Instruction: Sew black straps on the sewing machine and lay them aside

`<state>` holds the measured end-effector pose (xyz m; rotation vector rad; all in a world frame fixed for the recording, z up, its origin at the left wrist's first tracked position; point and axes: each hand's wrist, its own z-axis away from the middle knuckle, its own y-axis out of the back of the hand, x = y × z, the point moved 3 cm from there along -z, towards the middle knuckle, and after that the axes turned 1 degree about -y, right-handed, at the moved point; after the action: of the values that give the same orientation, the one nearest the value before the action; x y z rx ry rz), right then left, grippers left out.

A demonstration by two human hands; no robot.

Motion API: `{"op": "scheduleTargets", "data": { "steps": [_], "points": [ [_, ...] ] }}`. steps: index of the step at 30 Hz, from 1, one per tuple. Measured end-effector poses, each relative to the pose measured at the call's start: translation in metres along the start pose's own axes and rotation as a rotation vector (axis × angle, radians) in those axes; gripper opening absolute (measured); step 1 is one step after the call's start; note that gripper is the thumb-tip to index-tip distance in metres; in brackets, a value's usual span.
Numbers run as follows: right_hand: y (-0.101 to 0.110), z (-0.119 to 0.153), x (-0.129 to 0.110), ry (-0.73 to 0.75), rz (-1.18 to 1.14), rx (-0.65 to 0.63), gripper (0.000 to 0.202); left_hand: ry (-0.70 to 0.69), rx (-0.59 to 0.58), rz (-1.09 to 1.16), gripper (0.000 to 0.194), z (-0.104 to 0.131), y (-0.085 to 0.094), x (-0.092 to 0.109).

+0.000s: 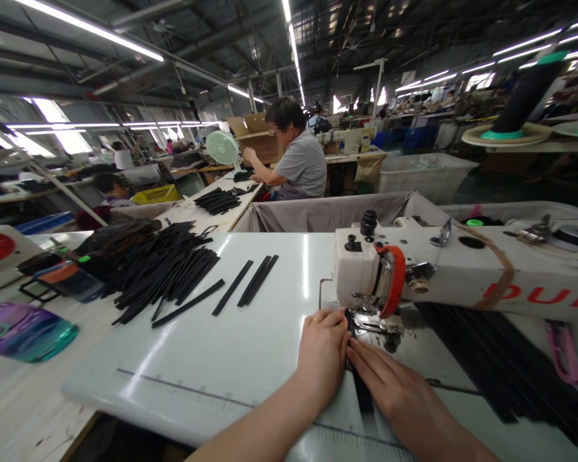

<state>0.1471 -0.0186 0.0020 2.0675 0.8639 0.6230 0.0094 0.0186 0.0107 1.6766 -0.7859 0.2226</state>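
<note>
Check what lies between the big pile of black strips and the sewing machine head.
In the head view, three loose black strips on bare white table lie between the strip pile and the machine head.

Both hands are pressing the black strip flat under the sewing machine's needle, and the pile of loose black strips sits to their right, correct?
Not quite. The head view shows the pile of loose black strips to the left of the hands; the left hand and right hand do press the black strip.
</note>
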Motion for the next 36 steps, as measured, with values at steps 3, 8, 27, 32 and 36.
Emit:
{"op": "scheduleTargets", "data": {
  "steps": [3, 8, 27, 32, 36],
  "points": [
    [0.000, 0.002, 0.001, 0.030, 0.000, 0.005, 0.050, 0.013, -0.015, -0.021, 0.019, 0.000, 0.001, 0.002],
    [0.000, 0.000, 0.002, 0.024, 0.002, -0.006, 0.052, 0.012, -0.034, -0.063, 0.018, -0.003, 0.001, 0.004],
    [-0.003, 0.001, 0.003, -0.045, -0.081, -0.031, 0.050, -0.010, -0.030, -0.042, 0.022, -0.006, -0.001, 0.002],
    [-0.003, -0.002, 0.008, -0.111, -0.136, -0.035, 0.049, -0.009, -0.010, -0.009, 0.025, -0.007, 0.002, 0.001],
    [0.003, -0.005, 0.014, -0.139, -0.242, -0.061, 0.045, -0.027, -0.005, 0.017, 0.023, -0.007, 0.003, 0.002]
  ]
}}
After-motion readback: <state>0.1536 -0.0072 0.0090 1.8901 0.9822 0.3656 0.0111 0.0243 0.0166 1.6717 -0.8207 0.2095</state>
